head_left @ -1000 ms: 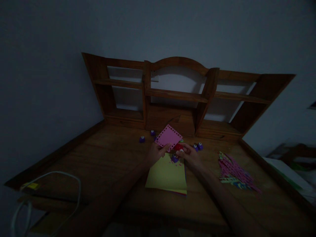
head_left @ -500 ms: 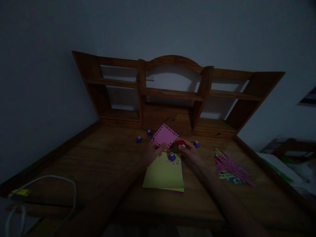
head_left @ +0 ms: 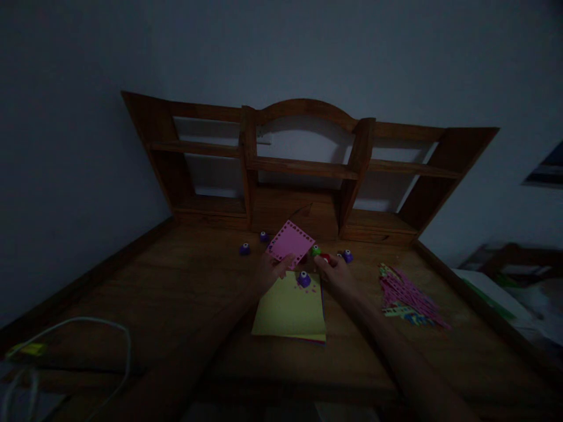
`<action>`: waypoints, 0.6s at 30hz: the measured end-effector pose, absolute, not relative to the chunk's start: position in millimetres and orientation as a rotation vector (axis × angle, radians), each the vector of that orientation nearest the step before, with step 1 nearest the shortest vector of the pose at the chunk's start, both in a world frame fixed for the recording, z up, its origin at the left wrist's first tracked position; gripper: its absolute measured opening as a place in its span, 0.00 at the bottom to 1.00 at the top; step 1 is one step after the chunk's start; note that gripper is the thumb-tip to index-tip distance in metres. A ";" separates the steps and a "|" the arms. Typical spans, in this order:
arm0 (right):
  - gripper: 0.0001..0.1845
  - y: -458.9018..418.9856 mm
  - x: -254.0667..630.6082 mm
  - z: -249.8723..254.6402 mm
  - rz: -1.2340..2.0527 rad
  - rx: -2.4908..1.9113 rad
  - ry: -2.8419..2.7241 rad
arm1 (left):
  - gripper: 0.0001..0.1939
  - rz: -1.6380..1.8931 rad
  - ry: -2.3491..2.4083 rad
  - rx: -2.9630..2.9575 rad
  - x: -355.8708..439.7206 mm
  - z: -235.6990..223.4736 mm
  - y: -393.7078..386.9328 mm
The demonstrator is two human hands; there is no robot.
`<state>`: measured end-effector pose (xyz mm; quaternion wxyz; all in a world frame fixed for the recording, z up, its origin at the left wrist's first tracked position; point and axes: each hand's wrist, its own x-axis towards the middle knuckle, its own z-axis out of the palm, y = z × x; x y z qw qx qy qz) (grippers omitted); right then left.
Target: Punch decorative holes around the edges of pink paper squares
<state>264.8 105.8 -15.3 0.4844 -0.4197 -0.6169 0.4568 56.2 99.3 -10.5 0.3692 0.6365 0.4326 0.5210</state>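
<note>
My left hand (head_left: 271,272) pinches a square of pink paper (head_left: 290,242) by its near corner. Rows of small punched holes run along the paper's edges. My right hand (head_left: 338,276) has its fingers closed on a small red craft punch (head_left: 325,257), just right of the pink paper and apart from it. Below lies a stack of paper with a yellow sheet (head_left: 290,310) on top. A purple craft punch (head_left: 303,280) sits on that sheet among tiny pink cut-outs. Behind my hands, a green craft punch (head_left: 315,251) is partly visible.
Several purple punches stand further back, one at the left (head_left: 245,249) and one at the right (head_left: 348,255). A heap of pink, yellow and blue paper strips (head_left: 411,296) lies right. The wooden shelf unit (head_left: 303,167) borders the desk. A white cable (head_left: 125,334) loops at front left.
My right hand has drawn the red punch away from the pink paper's edge, to the right. My left hand keeps holding the paper. The view has shifted slightly right.
</note>
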 end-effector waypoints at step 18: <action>0.16 87.5 254.8 -11.3 1.058 -0.892 -1.956 | 0.17 1.219 1.054 1.685 61.3 -6.1 91.8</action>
